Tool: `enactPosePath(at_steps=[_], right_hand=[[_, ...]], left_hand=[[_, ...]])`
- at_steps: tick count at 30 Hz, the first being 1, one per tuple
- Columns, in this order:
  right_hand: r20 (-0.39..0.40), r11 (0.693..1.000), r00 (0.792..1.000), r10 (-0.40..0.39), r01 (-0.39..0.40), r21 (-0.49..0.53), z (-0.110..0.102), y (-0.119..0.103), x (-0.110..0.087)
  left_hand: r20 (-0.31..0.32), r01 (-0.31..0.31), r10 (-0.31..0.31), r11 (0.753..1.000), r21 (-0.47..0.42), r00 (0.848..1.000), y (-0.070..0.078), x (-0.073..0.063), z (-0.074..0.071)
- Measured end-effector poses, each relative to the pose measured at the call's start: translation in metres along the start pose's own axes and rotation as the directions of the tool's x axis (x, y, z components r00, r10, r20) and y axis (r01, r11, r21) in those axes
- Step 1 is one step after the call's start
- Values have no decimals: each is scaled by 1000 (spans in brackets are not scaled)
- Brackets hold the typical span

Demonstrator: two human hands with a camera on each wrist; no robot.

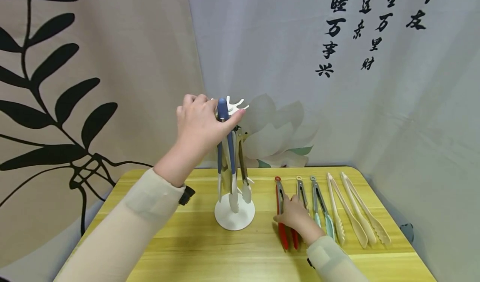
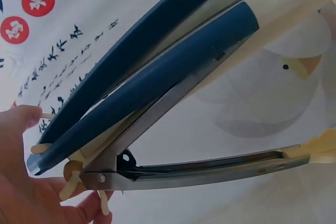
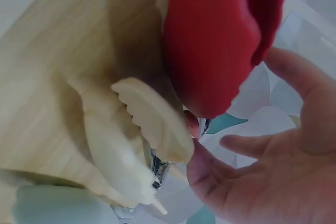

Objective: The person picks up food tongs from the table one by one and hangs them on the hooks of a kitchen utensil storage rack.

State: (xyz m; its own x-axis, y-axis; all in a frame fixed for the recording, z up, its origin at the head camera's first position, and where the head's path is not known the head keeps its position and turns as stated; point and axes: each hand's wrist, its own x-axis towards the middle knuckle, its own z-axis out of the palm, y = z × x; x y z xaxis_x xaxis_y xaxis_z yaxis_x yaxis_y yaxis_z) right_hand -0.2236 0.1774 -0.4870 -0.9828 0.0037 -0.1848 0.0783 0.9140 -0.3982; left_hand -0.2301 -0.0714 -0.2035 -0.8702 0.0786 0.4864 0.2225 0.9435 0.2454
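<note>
My left hand (image 1: pixel 198 117) grips the hooked top of a white tong stand (image 1: pixel 234 221), beside the upper end of blue-handled tongs (image 1: pixel 231 148). In the left wrist view, thumb and fingers surround the hooks, and the blue tongs (image 2: pixel 173 82) hang there beside metal tongs (image 2: pixel 220 174) with a pale tip. Red tongs (image 1: pixel 282 234) lie on the table to the right, below my right hand (image 1: pixel 296 215). That hand spans them with thumb and fingers apart, close to the red tips (image 3: pixel 210 40) in the right wrist view.
Right of the red tongs are metal tongs (image 1: pixel 300 187) with beige tips (image 3: pixel 157 124), mint-tipped tongs (image 1: pixel 329 225) and two cream tongs (image 1: pixel 356 221) (image 1: pixel 369 215). They lie on a yellow wooden table (image 1: pixel 195 253). A printed curtain (image 1: pixel 262 44) hangs behind.
</note>
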Motion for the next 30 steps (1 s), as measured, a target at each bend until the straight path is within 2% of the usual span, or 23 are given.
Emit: enactPosePath(at_steps=[5, 10, 19, 30], right_hand=[[27, 997, 1000, -9, 11, -75, 3, 0, 4], [47, 997, 999, -18, 22, -80, 3, -1, 5], [84, 999, 996, 2, 2, -44, 5, -5, 8], [95, 999, 996, -4, 9, -48, 4, -5, 10]], left_hand=[[23, 19, -20, 999, 34, 1000, 2, -1, -1], [46, 22, -24, 998, 54, 999, 4, 0, -3], [75, 52, -51, 999, -13, 996, 10, 4, -5], [57, 23, -17, 994, -104, 998, 6, 4, -3]])
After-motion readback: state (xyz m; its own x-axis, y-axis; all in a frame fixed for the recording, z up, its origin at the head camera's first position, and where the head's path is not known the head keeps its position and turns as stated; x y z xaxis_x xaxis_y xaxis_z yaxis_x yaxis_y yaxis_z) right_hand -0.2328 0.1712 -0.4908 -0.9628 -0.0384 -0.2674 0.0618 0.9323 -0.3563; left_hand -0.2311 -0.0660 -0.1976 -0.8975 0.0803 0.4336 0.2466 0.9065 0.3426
